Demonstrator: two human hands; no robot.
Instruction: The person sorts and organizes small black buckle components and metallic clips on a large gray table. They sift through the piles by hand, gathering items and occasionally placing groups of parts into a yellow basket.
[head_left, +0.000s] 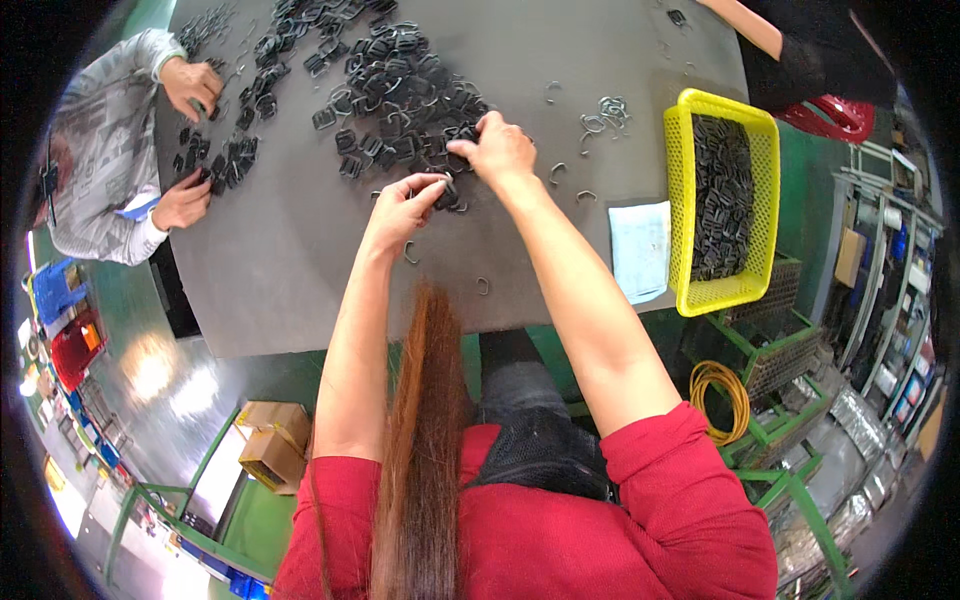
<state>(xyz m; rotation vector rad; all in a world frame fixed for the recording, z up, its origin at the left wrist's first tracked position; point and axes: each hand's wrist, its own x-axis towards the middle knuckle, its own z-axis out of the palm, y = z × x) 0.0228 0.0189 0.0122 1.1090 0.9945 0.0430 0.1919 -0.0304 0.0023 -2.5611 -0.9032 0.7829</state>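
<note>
A heap of small black plastic buckles (395, 85), mixed with bent wire hooks, spreads over the grey table before me. My left hand (403, 212) is closed in a pinch on a black buckle (447, 196) at the heap's near edge; the fingers partly hide it. Just to the right and slightly farther off, my right hand (500, 152) has thumb and fingertips closing around another black buckle (461, 134) at the heap's right edge. Its fingertips are partly lost among the dark pieces. Loose wire hooks (558, 175) lie right of this hand.
A yellow basket (686, 215) full of black buckles stands at the table's right edge beside a light blue cloth (640, 252). Wire rings (606, 118) lie scattered. A co-worker's hands (190, 90) handle buckles at left; another person's arm (748, 25) shows far right.
</note>
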